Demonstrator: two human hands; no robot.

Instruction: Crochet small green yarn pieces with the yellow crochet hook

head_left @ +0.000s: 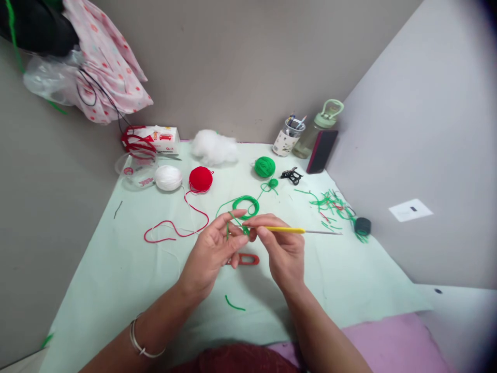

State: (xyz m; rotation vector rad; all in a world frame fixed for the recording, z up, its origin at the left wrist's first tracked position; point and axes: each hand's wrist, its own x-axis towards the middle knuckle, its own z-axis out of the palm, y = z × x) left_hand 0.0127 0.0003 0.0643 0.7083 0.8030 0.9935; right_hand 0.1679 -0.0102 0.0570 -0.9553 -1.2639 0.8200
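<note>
My right hand [282, 252] grips a crochet hook [283, 229] by its yellow handle, with one metal end pointing right. The hook's other end meets a small piece of green crochet [245, 230] pinched between the thumb and fingers of my left hand [216, 247]. Green yarn runs over my raised left index finger. Behind the fingers lies a loose coil of green yarn [248, 206], and a strand leads toward a green yarn ball [264, 167]. Under my hands is an orange-red tool with a slot [249, 259], partly hidden by my left fingers.
A red yarn ball [201, 179], a white yarn ball [168, 178] and white stuffing [215, 147] lie at the back. Green scraps [330, 204], a black clip [292, 176], a phone [322, 151], a bottle [316, 129] and a pen cup [288, 139] stand or lie right.
</note>
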